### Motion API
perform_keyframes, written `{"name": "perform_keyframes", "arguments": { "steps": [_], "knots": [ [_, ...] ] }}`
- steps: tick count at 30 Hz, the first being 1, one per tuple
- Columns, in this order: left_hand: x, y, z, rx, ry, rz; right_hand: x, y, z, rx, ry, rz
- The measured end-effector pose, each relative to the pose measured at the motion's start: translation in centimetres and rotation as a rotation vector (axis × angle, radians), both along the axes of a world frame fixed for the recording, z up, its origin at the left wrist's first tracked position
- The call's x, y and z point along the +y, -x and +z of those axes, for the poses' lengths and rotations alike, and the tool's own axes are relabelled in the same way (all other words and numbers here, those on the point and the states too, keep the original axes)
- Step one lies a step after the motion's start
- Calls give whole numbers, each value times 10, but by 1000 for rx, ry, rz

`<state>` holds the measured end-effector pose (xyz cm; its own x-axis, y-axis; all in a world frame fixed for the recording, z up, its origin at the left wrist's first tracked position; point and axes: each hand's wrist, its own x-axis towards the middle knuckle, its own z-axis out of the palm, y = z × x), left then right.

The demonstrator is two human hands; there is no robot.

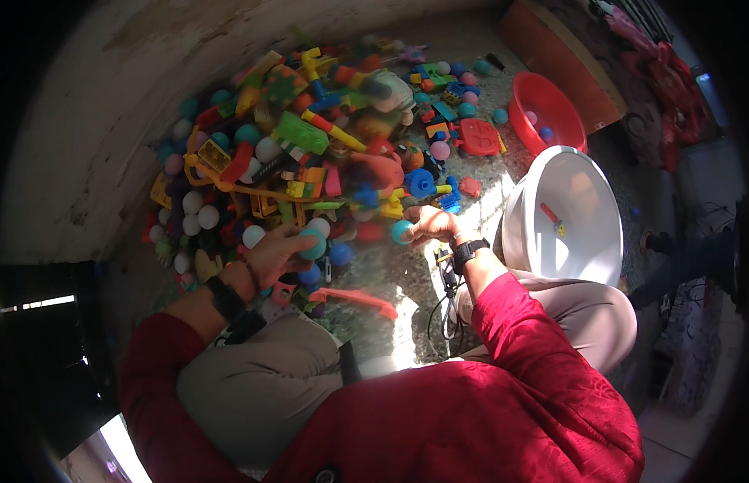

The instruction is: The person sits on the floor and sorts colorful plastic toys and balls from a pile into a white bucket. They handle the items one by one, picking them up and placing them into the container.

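My left hand [275,253] grips a teal plastic ball [313,244] between thumb and fingers, low over the near edge of a heap of plastic toys. A second teal ball [402,232] is pinched in the fingertips of my right hand [432,223]. White balls [318,227] and a blue ball [341,254] lie close to my left hand. Beyond both hands spreads the heap, with building blocks [308,182], a green toy piece [302,133] and a pink toy [380,170]. A blue wheel-like piece [420,183] sits just past my right hand.
To my right a white tub [513,211] leans with a few small items inside. Behind it stands a red basin [549,142] holding balls. Black cable [450,296] hangs by my right wrist. A wall [91,133] borders the heap on the left. A coral plastic piece [356,297] lies before me.
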<state>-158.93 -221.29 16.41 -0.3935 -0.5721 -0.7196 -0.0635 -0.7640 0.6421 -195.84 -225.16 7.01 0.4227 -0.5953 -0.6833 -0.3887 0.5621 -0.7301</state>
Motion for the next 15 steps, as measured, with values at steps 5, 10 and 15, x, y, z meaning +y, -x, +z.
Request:
{"name": "perform_keyframes", "arguments": {
  "steps": [5, 10, 15],
  "knots": [
    [1, -2, 3, -3, -8, 25, -7, 15, 19, -140, -154, -40],
    [-2, -1, -3, -34, -13, 9, -6, 25, 35, -191, -165, -115],
    [1, -1, -2, -19, -15, 24, -7, 23, 46, -187, -96, -206]
  ]
}}
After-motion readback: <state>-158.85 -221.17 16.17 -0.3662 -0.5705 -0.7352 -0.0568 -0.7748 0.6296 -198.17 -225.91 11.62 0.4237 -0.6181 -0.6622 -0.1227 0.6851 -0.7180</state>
